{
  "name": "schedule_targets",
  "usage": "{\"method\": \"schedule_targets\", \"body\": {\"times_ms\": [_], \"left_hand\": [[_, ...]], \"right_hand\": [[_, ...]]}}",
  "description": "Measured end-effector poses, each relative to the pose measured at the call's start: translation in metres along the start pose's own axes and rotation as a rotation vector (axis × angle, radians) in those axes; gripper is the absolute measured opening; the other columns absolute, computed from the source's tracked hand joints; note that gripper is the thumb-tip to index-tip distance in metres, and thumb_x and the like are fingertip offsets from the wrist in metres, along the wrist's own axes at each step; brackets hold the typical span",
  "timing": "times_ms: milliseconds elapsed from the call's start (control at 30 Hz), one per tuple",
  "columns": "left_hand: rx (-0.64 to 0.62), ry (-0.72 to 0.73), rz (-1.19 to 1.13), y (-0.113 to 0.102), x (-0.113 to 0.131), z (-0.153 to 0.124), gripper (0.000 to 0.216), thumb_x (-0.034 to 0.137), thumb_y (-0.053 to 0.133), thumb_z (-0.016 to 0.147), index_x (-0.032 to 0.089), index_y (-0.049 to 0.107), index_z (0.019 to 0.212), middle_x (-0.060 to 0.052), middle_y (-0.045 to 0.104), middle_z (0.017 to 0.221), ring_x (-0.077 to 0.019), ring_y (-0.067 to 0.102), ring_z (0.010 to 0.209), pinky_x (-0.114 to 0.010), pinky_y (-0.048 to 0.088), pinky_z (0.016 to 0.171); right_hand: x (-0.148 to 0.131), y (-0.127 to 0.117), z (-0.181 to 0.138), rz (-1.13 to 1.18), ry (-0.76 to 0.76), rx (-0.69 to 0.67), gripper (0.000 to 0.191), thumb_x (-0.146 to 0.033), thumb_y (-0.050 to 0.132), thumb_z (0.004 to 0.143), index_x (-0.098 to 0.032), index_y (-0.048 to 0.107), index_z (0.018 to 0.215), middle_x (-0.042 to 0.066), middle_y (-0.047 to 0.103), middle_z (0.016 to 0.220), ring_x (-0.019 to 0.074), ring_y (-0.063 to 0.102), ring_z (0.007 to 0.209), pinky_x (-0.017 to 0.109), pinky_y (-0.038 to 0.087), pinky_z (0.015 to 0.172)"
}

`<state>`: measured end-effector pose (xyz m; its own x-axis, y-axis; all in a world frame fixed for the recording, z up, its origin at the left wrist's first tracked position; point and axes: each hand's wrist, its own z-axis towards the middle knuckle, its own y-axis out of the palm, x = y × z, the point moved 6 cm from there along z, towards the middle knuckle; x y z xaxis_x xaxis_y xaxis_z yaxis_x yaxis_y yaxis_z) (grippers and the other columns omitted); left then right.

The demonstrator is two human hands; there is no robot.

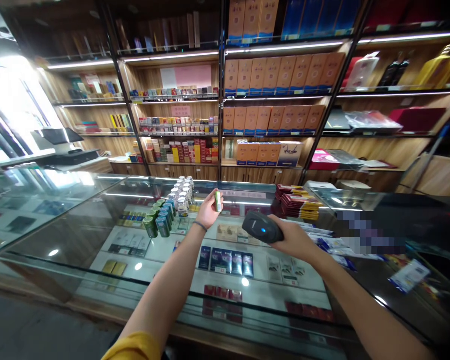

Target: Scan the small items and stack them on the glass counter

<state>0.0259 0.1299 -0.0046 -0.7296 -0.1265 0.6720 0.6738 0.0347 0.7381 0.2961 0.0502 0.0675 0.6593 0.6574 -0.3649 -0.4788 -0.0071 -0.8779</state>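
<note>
Alignment for a scan is apparently in hand: a small green-and-white packet (218,201) is clasped by the left hand (209,212) above the clear glass counter (78,240), a black plastic scanner (261,228) is gripped in the right hand (290,241), and steady aim seems called for.

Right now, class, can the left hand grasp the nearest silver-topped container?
Probably not without freeing the left hand, which holds a small box; otherwise, nothing visible stands between hand and silver-topped container.
</note>
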Motion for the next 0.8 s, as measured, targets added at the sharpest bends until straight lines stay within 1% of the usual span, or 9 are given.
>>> {"method": "schedule_targets", "body": {"times_ms": [100, 233, 300, 367, 467, 567, 633, 700, 800], "left_hand": [[0.021, 0.018, 0.014, -0.001, 0.001, -0.002, 0.033, 0.018, 0.064, 0.090, 0.022, 0.063, 0.123, -0.008, 0.070, 0.113, -0.0146, 0.068, 0.093, -0.025, 0.053, 0.076], [0.052, 0.075, 0.052, 0.004, 0.007, -0.007, 0.035, 0.016, 0.068, 0.086, 0.019, 0.063, 0.121, -0.005, 0.071, 0.100, -0.0113, 0.067, 0.082, -0.024, 0.054, 0.076], [0.033, 0.122, 0.077, 0.015, 0.016, -0.011, 0.037, 0.016, 0.071, 0.084, 0.017, 0.064, 0.120, -0.004, 0.071, 0.099, -0.0109, 0.066, 0.081, -0.024, 0.054, 0.076], [-0.005, 0.181, 0.114, 0.030, 0.029, -0.015, 0.041, 0.017, 0.073, 0.081, 0.017, 0.064, 0.121, -0.004, 0.070, 0.100, -0.0113, 0.065, 0.081, -0.024, 0.054, 0.075], [-0.041, 0.266, 0.217, 0.052, 0.051, -0.025, 0.044, 0.022, 0.076, 0.079, 0.017, 0.065, 0.121, -0.004, 0.068, 0.099, -0.0103, 0.062, 0.077, -0.022, 0.052, 0.069], [-0.034, 0.321, 0.347, 0.064, 0.071, -0.037, 0.045, 0.026, 0.078, 0.076, 0.018, 0.066, 0.119, -0.003, 0.068, 0.097, -0.0105, 0.061, 0.076, -0.021, 0.049, 0.065], [-0.021, 0.338, 0.435, 0.063, 0.083, -0.049, 0.046, 0.028, 0.080, 0.075, 0.018, 0.065, 0.117, -0.003, 0.068, 0.095, -0.0125, 0.062, 0.078, -0.023, 0.049, 0.068], [-0.004, 0.380, 0.545, 0.057, 0.097, -0.066, 0.043, 0.030, 0.080, 0.074, 0.018, 0.065, 0.114, -0.004, 0.067, 0.094, -0.0145, 0.062, 0.084, -0.026, 0.051, 0.075], [0.087, 0.553, 0.744, 0.036, 0.127, -0.108, 0.042, 0.029, 0.081, 0.073, 0.020, 0.063, 0.109, -0.005, 0.066, 0.102, -0.0171, 0.062, 0.097, -0.028, 0.051, 0.085]], "right_hand": [[0.003, -0.001, 0.001, 0.001, 0.008, 0.019, 0.048, -0.030, 0.067, 0.069, -0.026, 0.062, 0.116, 0.003, 0.077, 0.088, 0.0285, 0.072, 0.080, 0.030, 0.046, 0.065], [0.009, 0.001, 0.002, -0.005, 0.000, 0.044, 0.050, -0.032, 0.067, 0.068, -0.027, 0.063, 0.117, 0.003, 0.077, 0.088, 0.0291, 0.073, 0.080, 0.030, 0.046, 0.065], [0.013, 0.003, 0.002, -0.010, -0.002, 0.053, 0.051, -0.033, 0.067, 0.069, -0.027, 0.062, 0.119, 0.003, 0.077, 0.087, 0.0299, 0.073, 0.080, 0.031, 0.047, 0.065], [0.016, 0.003, 0.002, -0.015, -0.007, 0.071, 0.053, -0.033, 0.066, 0.069, -0.026, 0.062, 0.122, 0.004, 0.077, 0.088, 0.0309, 0.074, 0.082, 0.032, 0.048, 0.066], [0.020, 0.002, 0.002, -0.028, -0.012, 0.105, 0.056, -0.034, 0.066, 0.069, -0.025, 0.062, 0.125, 0.005, 0.078, 0.088, 0.0319, 0.074, 0.083, 0.033, 0.049, 0.066], [0.022, 0.003, 0.003, -0.043, -0.008, 0.104, 0.056, -0.036, 0.066, 0.070, -0.024, 0.063, 0.124, 0.005, 0.078, 0.085, 0.0326, 0.074, 0.080, 0.033, 0.049, 0.065], [0.024, 0.004, 0.003, -0.052, 0.001, 0.098, 0.058, -0.037, 0.066, 0.069, -0.022, 0.063, 0.125, 0.007, 0.078, 0.085, 0.0338, 0.074, 0.080, 0.035, 0.050, 0.065], [0.027, 0.005, 0.004, -0.047, 0.005, 0.099, 0.061, -0.037, 0.066, 0.068, -0.022, 0.062, 0.127, 0.008, 0.078, 0.086, 0.0348, 0.074, 0.081, 0.036, 0.051, 0.065], [0.032, 0.006, 0.006, -0.032, 0.003, 0.109, 0.063, -0.035, 0.067, 0.067, -0.021, 0.061, 0.129, 0.009, 0.078, 0.088, 0.0353, 0.074, 0.083, 0.036, 0.052, 0.066]]}}
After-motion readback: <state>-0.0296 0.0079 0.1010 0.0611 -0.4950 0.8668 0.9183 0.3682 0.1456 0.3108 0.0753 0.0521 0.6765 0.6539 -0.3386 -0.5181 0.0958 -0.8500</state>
